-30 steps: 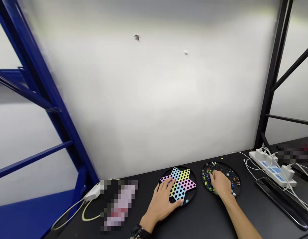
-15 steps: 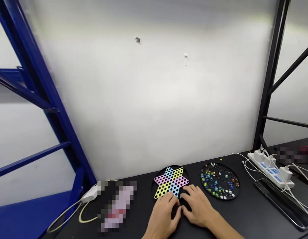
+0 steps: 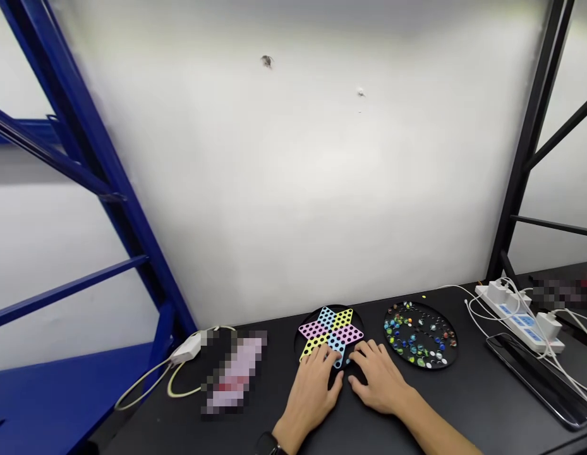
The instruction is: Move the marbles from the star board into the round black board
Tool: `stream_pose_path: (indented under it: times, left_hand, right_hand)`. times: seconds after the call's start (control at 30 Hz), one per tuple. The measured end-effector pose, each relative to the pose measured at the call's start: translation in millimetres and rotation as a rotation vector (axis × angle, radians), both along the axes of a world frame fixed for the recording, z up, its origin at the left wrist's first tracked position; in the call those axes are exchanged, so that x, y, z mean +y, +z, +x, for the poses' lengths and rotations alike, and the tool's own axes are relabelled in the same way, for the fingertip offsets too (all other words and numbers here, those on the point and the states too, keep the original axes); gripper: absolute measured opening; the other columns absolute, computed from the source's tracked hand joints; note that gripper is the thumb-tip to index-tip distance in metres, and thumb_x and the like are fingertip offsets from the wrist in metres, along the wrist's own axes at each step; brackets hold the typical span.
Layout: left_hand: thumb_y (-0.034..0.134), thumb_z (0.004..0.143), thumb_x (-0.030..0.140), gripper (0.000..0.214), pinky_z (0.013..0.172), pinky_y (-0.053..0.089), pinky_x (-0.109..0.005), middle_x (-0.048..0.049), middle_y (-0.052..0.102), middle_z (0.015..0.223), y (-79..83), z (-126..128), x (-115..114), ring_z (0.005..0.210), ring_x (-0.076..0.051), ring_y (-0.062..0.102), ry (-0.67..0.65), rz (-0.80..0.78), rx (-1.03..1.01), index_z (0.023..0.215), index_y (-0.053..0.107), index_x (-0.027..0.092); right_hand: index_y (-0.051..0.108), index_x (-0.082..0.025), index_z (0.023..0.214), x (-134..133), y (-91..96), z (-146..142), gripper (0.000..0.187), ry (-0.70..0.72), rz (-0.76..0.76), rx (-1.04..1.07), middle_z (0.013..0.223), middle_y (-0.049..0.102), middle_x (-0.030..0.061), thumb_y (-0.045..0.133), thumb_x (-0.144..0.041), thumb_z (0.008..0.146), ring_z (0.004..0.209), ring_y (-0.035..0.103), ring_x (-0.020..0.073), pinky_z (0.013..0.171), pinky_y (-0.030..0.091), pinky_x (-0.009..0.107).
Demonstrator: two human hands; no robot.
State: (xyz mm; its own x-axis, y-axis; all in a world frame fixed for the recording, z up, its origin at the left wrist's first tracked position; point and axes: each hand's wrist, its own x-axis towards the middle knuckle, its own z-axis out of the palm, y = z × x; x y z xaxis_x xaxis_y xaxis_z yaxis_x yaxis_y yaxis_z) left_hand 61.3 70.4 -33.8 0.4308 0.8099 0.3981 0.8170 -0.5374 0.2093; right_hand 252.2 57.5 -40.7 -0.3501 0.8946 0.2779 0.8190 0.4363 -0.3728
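A star-shaped Chinese checkers board [image 3: 330, 330] in light blue, yellow and pink, dotted with black holes, lies on a round black base on the table. My left hand [image 3: 312, 385] rests over its near edge, fingertips on the lower yellow and blue points, fingers loosely stretched and thumb apart. My right hand [image 3: 378, 382] lies just to the right, fingers spread near the board's lower right rim, holding nothing that I can see. To the right is a round black tray [image 3: 457, 354] with many coloured glass marbles [image 3: 413, 347] in it.
A white power strip [image 3: 520, 319] with plugs and cables stands at the right, beside a glossy black phone-like slab [image 3: 534, 379]. A white adapter [image 3: 186, 347] with a cable and a blurred pink item [image 3: 239, 373] lie at the left. Behind the black table [image 3: 350, 436] rises a white wall [image 3: 312, 189].
Both thumbs have drawn apart, and the hands have opened a little wider at the board's near edge. The view has shifted slightly, showing a dark watch on the left wrist.
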Motion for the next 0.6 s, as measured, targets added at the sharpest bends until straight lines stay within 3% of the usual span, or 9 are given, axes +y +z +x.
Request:
stream_pose_path:
  times: [0.3,0.43,0.6]
  left_hand:
    - [0.051,0.087,0.021,0.015,0.081,0.046,-0.037,-0.0048,0.063,0.098,7.4,5,-6,0.091,-0.023,0.059,-0.072,-0.017,-0.020,0.098,0.062,0.024]
    - [0.050,0.088,0.019,0.013,0.078,0.045,-0.035,-0.0040,0.063,0.093,8.5,6,-9,0.087,-0.021,0.059,-0.112,0.015,-0.032,0.093,0.061,0.024]
    - [0.047,0.087,0.013,0.017,0.072,0.043,-0.031,-0.0025,0.062,0.087,7.7,11,-13,0.079,-0.018,0.058,-0.244,0.048,-0.026,0.087,0.060,0.023]
  right_hand:
    - [0.060,-0.028,0.111,-1,3.2,2,0.028,-0.021,0.053,0.066,0.117,0.060,0.0052,0.058,-0.029,0.083,0.105,0.054,0.0267,0.092,0.041,0.043]
    - [0.059,-0.025,0.114,13,10.7,27,0.028,-0.207,0.115,0.195,0.121,0.060,0.0072,0.051,-0.027,0.087,0.109,0.054,0.0270,0.092,0.042,0.042]
    - [0.062,-0.021,0.114,45,9.9,89,0.032,-0.509,0.113,0.252,0.120,0.061,0.0098,0.043,-0.025,0.089,0.114,0.054,0.0268,0.093,0.042,0.040]
